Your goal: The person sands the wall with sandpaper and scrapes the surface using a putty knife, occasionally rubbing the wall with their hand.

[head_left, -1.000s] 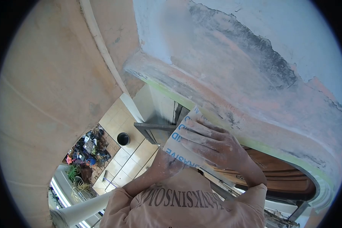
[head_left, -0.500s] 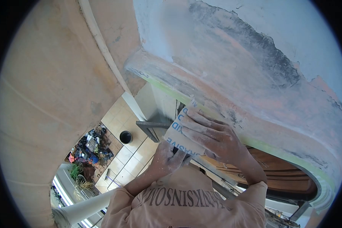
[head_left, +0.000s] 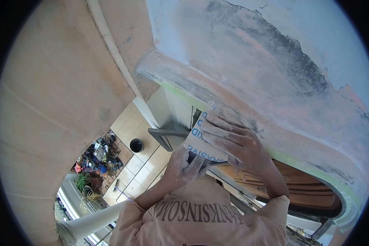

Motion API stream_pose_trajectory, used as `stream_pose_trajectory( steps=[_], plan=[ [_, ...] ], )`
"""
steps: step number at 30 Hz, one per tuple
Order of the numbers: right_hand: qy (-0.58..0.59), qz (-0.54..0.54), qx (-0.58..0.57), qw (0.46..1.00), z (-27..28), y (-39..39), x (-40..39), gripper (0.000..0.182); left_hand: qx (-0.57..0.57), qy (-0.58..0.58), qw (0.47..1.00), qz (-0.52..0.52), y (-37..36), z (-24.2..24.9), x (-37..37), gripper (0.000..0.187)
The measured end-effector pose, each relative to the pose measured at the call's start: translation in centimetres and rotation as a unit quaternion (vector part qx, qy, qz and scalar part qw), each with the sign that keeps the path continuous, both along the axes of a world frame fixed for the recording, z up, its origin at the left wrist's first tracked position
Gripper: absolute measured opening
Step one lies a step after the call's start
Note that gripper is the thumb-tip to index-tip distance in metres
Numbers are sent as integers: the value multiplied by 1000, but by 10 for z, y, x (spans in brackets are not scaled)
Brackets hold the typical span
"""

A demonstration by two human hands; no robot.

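A sheet of abrasive paper (head_left: pixel 197 143) with blue lettering lies bent against the underside edge of the plastered wall moulding (head_left: pixel 233 108). My right hand (head_left: pixel 233 141) is spread flat on the sheet, its dusty fingers side by side, pressing it toward the edge. Below it, my left hand (head_left: pixel 182 166) pinches the lower end of the sheet between thumb and fingers. White dust coats both hands. Whatever lies behind the sheet is hidden.
Grey patches mark the rough wall (head_left: pixel 274 53) above. Far below are a black bucket (head_left: pixel 136 145) on floor tiles (head_left: pixel 145 176), a pile of tools (head_left: pixel 100 156) and plants (head_left: pixel 82 182). A dark frame (head_left: pixel 164 137) juts out near the sheet; a wooden panel (head_left: pixel 287 184) is at right.
Both hands and the sheet have shifted slightly to the right along the moulding. The sheet is still held the same way, and the view has moved a little.
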State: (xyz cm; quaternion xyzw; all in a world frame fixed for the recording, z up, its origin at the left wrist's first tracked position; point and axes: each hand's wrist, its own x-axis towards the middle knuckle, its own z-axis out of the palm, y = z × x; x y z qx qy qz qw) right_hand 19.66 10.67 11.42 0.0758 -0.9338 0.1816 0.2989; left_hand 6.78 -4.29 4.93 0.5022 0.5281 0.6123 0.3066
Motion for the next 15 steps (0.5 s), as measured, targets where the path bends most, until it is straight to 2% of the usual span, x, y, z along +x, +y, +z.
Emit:
stream_pose_trajectory(
  steps=[1,4,7,9,12,13,15],
  plan=[
    [-3,-3,16,1000,4,-5,0,39,-58,-14,998,-24,2,5,-4,27],
    [-13,40,5,999,7,-6,-1,37,-76,-59,993,-66,-4,1,-4,29],
    [-23,53,30,998,4,-13,0,36,57,96,993,41,1,-16,0,28],
    [-21,35,54,998,4,-11,-3,36,35,84,994,53,1,-16,3,29],
    [-4,-6,13,1000,-1,3,-5,35,-146,-99,984,-20,2,5,2,30],
    [-23,27,15,999,8,-8,-4,36,-57,-129,989,-50,-2,7,3,24],
    [-13,24,22,999,7,-2,-8,38,-84,-42,995,-31,3,8,0,21]
  ],
)
